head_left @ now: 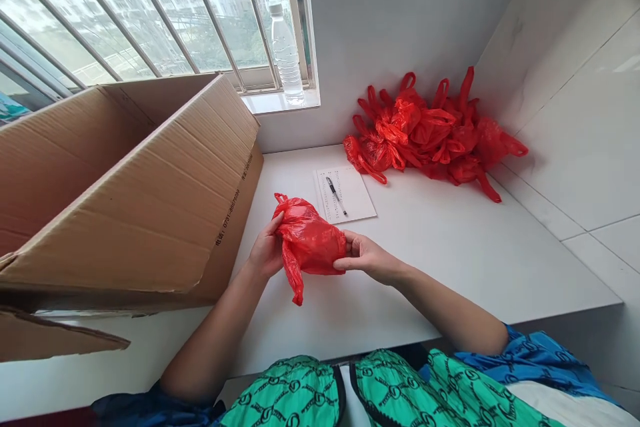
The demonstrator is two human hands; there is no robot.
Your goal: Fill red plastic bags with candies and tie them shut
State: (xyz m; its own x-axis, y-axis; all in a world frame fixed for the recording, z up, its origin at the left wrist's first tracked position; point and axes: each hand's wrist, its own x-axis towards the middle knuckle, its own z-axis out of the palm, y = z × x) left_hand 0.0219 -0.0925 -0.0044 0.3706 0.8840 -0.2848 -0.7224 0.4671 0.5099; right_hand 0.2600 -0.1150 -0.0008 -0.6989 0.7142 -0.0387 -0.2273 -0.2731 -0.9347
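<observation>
A filled red plastic bag (pixel 315 237) is held level above the white table, between both hands. My left hand (pixel 267 250) grips its handle end, with the thumb on top. One bag handle hangs down toward me and the other sticks up at the far side. My right hand (pixel 367 257) pinches the bag's bottom end between thumb and fingers. What lies inside the bag cannot be made out. Just beyond it, a black pen (pixel 336 196) rests on a sheet of paper (pixel 357 195) with printed or written marks.
To the left stands a large open cardboard box (pixel 200 180), its wall rising beside my left arm. Several red plastic bags (pixel 425 130) lie heaped against the back wall. A clear water bottle (pixel 287 57) stands on the sill of the barred window. The white table (pixel 450 247) ends at a tiled wall.
</observation>
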